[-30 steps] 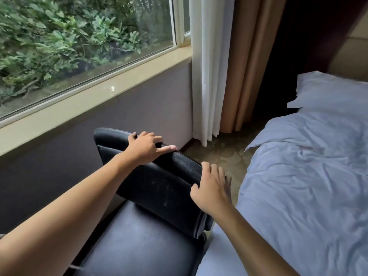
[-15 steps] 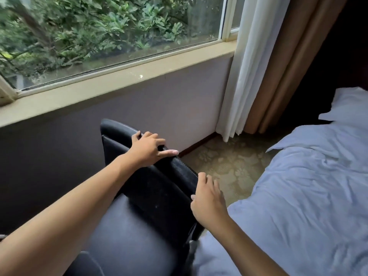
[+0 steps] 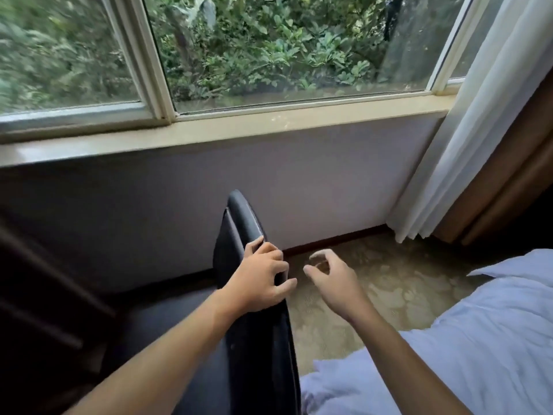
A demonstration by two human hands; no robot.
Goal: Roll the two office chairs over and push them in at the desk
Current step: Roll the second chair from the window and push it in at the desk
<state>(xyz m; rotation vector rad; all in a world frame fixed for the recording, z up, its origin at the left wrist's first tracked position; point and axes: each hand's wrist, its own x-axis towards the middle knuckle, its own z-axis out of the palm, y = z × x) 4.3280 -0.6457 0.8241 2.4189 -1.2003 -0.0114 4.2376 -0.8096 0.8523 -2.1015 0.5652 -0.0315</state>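
The black office chair [image 3: 254, 339] is standing below the window [image 3: 269, 55], close to the wall, with the bed [image 3: 463, 339] just beside it on the right. We are seeing its back from the edge, so it is looking thin. The left hand [image 3: 257, 280] is holding the top edge of the chair back, with the fingers [image 3: 276, 265] curled over it and squeezing. The right hand [image 3: 332, 280] is hanging in the air beside the chair, over the carpet [image 3: 374, 280]. It is holding nothing, and its fingers are spread apart and bent a little.

The person is probably turning the chair so it can roll to the table. No table is showing clearly here; the dark shape left of the chair is too dim to name. Only one chair is showing, so the job is likely still near its start.

To do this well, the right hand should be grabbing the chair back too. Two hands are steering better than one. The push should be slow and low, so the chair is rolling, not tipping. The person should be watching the bed sheet, which could be catching in the wheels.
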